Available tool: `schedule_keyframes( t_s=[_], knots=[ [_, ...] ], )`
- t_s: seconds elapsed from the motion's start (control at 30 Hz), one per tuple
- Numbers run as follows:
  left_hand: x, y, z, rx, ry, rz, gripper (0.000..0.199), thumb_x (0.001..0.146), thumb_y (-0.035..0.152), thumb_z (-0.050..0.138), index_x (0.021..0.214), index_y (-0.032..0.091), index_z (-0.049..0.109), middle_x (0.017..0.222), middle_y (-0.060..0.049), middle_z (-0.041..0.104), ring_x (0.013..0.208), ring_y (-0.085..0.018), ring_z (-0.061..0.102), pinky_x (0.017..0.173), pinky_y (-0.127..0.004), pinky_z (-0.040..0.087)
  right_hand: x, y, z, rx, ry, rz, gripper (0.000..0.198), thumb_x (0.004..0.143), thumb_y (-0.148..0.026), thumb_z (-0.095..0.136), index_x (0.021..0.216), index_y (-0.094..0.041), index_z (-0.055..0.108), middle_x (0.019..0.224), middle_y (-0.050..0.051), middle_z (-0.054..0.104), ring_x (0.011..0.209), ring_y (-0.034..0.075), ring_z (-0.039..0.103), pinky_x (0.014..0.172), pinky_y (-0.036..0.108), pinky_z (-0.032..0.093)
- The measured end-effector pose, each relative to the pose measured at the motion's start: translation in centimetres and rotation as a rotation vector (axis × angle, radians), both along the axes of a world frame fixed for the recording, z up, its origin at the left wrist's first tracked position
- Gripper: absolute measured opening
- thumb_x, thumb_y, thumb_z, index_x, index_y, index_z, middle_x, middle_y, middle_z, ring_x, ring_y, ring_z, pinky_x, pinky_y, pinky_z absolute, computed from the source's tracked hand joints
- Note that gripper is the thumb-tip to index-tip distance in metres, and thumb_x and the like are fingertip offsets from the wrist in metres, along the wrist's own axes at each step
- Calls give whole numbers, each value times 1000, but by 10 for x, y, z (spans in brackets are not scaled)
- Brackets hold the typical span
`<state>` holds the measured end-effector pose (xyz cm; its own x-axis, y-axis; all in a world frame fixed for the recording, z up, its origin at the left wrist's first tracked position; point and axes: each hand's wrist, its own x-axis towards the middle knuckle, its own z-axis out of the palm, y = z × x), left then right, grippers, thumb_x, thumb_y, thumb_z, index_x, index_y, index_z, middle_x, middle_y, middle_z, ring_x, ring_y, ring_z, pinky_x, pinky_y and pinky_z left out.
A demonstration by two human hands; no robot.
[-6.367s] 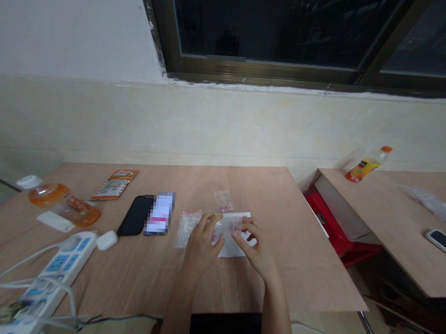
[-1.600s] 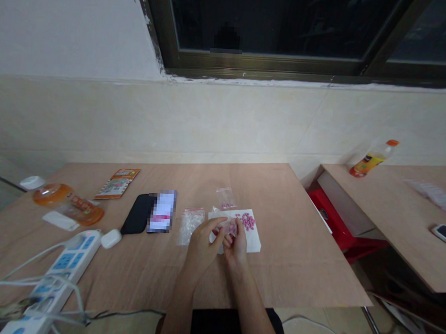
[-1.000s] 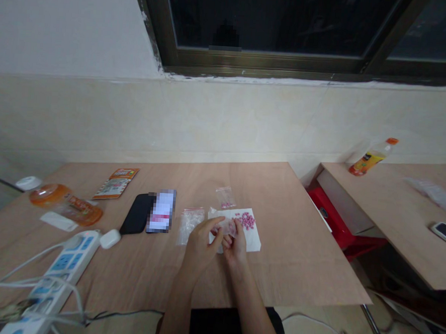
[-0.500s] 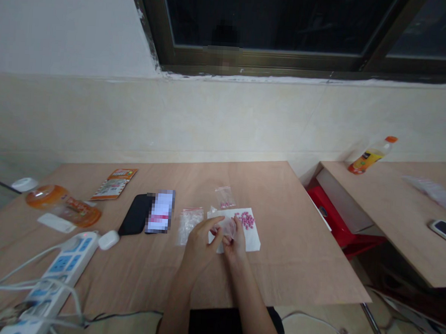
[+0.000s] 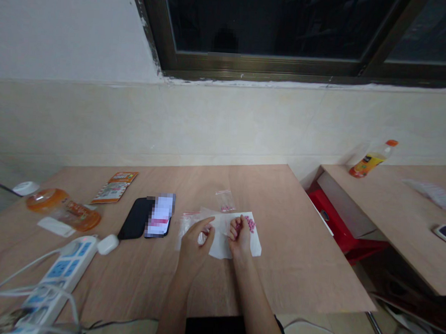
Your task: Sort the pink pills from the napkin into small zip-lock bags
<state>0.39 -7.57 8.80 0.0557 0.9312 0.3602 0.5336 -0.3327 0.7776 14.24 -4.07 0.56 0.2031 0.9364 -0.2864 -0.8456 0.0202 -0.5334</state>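
Above a sheet of white paper (image 5: 220, 247), my left hand (image 5: 195, 246) curves its thumb and fingers round a clear plastic bag (image 5: 208, 212), thin and hard to make out. My right hand (image 5: 240, 238) is over the paper's right part, its fingers curled in toward the palm; what they hold, if anything, is hidden. Small pink beads (image 5: 251, 223) lie on the paper just beyond the right hand, partly covered by it. Behind the paper lies a small clear zip bag (image 5: 225, 201) with some pink beads in it. Another clear bag (image 5: 185, 222) with a red seal lies left, partly behind my left hand.
Left of my hands lie a phone (image 5: 160, 216) with a lit screen, a black phone (image 5: 134, 219), an orange packet (image 5: 115, 188), an orange bottle (image 5: 64, 208) and a power strip (image 5: 63, 273) with cables. Another table (image 5: 397, 213) at right bears a drink bottle (image 5: 372, 160).
My hands have moved apart from the bag they both held. The left has shifted slightly left; the right has curled its fingers and moved slightly right, toward the beads.
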Motion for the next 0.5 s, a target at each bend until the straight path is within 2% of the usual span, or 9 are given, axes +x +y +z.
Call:
schedule_keyframes(
  t_s=[0.07, 0.13, 0.2, 0.27, 0.37, 0.5],
  knots=[
    [-12, 0, -2, 31, -37, 136, 29, 85, 33, 57, 109, 20, 68, 91, -4, 73, 77, -16, 68, 78, -29, 55, 9, -1, 3, -18, 2, -69, 39, 78, -44, 63, 62, -23, 35, 46, -13, 35, 31, 3, 16, 28, 16, 10],
    [-26, -2, -5, 40, -83, 272, 37, 86, 40, 56, 116, 20, 65, 99, -7, 73, 82, -18, 68, 81, -32, 55, 20, -1, 6, -25, -89, -162, 39, 80, -44, 60, 62, -23, 33, 46, -13, 32, 32, 3, 16, 30, 16, 11],
    [-37, -6, -13, 6, -112, 325, 49, 85, 45, 57, 127, 21, 59, 112, -9, 70, 89, -20, 68, 85, -36, 54, 34, 1, 6, -47, -232, -260, 39, 83, -45, 57, 63, -23, 33, 47, -12, 30, 34, 4, 17, 32, 18, 13],
    [-41, -10, -25, -65, -146, 316, 63, 82, 48, 61, 138, 23, 48, 121, -11, 66, 93, -21, 67, 81, -36, 55, 47, 6, 4, -95, -357, -370, 40, 84, -48, 55, 62, -23, 32, 47, -12, 29, 35, 5, 19, 34, 20, 15],
    [-34, -14, -48, -221, -176, 299, 84, 78, 50, 65, 149, 26, 28, 122, -12, 63, 91, -22, 66, 64, -30, 55, 61, 14, -3, -151, -549, -528, 45, 85, -52, 53, 59, -24, 30, 48, -11, 27, 40, 7, 22, 39, 23, 17],
    [-13, -13, -70, -245, -146, 224, 96, 77, 49, 62, 153, 24, 11, 135, -17, 50, 84, -19, 64, 60, -29, 53, 66, 19, -12, -166, -834, -613, 49, 87, -59, 47, 58, -24, 30, 52, -9, 27, 47, 9, 26, 45, 25, 22]
  ],
)
